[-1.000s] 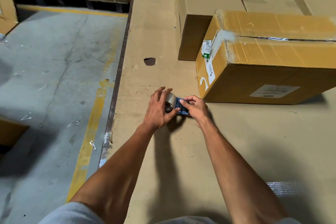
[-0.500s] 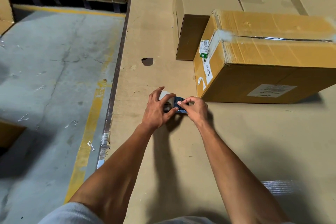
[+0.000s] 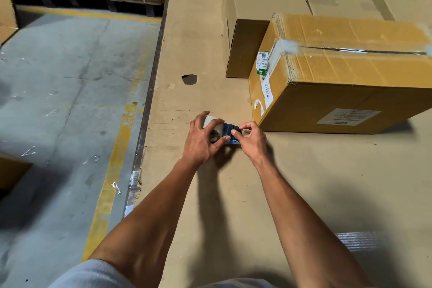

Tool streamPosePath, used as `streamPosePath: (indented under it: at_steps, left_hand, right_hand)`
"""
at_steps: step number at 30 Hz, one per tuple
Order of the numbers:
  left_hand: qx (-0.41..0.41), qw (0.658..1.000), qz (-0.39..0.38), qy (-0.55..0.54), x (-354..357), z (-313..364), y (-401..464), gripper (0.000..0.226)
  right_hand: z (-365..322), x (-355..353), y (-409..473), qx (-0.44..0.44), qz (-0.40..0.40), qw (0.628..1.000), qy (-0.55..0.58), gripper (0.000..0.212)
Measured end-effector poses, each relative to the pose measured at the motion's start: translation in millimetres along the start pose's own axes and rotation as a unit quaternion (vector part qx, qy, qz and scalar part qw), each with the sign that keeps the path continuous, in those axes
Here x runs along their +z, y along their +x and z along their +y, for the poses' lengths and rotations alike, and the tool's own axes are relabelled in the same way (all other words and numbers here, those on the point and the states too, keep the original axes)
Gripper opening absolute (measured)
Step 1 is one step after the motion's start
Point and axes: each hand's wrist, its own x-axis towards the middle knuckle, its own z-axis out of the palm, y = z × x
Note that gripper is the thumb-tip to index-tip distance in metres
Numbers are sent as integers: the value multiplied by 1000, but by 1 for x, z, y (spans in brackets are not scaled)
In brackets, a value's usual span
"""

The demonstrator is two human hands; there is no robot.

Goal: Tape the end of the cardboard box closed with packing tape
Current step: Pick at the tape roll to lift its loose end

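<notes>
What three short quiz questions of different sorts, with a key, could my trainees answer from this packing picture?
1. True or false: the tape dispenser is already pressed against the cardboard box.
2. Which hand grips the roll of tape? A) left hand B) right hand C) neither
3. Fill in: on the near end of the box, a white label sits below a label with a ____ edge.

Key: 1. False, it is held apart from the box, near its lower corner. 2. A; the right hand pinches the dispenser's blue end. 3. green.
</notes>
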Motion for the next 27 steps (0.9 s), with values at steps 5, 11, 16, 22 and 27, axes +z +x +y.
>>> streamPosePath:
  at_steps: [5, 11, 16, 22, 27]
  left_hand:
    - [-18, 1000, 7, -12, 2, 5, 1, 52]
    - [-17, 1000, 6, -18, 3, 3, 1, 50]
    - [-13, 1000, 7, -18, 2, 1, 0, 47]
    - [22, 996, 22, 79, 0, 1, 4, 38]
    - [23, 992, 34, 116, 0, 12, 10, 46]
  right_hand:
    - [-4, -2, 0, 23, 4, 1000, -15, 31]
    - [-3, -5, -3, 2, -5, 999, -43, 24]
    - [-4, -1, -4, -28, -8, 999, -44, 14]
    - [-6, 1, -3, -36, -8, 999, -38, 11]
    - [-7, 2, -2, -56, 1, 998, -29, 13]
